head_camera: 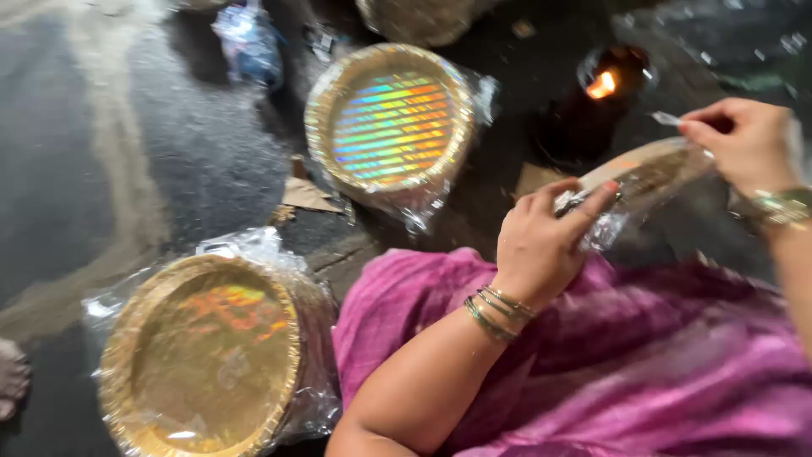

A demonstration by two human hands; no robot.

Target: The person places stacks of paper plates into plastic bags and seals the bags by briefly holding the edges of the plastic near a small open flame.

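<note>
Toward two o'clock, above the lap, the left hand [541, 241] and right hand [744, 140] pinch opposite rims of a plastic-wrapped gold plate stack [647, 173], probably light, stiff, slippery in film.

Motion blur smears the right hand [744, 140] and the clear-wrapped gold paper plate [647, 173] it holds. A woven round basket [419, 19] is cut by the top edge. Small pale scraps [765, 46] on the dark floor's top right corner are unreadable.

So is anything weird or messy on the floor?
Yes. Torn cardboard scraps lie loose on the dark floor beside the wrapped shiny plates, and a small lit flame burns close to the plastic wrapping.
</note>
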